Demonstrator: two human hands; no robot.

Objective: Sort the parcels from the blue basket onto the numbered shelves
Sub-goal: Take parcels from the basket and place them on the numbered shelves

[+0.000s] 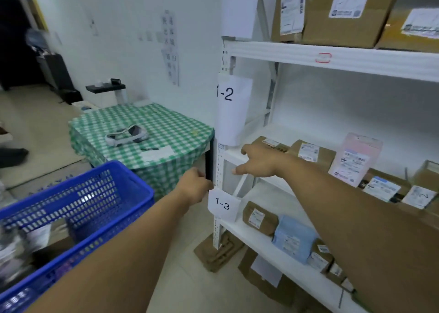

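Brown white-labelled parcels [311,153] right of shelf post [219,165], blue basket [133,194] left of it, left hand [193,188] fingers curled round dark flat thing [209,160], right hand [259,162] fingers spread, empty

Single head-worn wide-angle view, looking forward and down from close range: white shelves [332,58] fill the right, blue basket [145,198] near at lower left.

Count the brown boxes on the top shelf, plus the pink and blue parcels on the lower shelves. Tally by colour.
Brown cardboard boxes on the top shelf: 3
Pink plastic mailer bag on the 1-2 shelf: 1
Light blue soft parcel on the 1-3 shelf: 1
Total: 5
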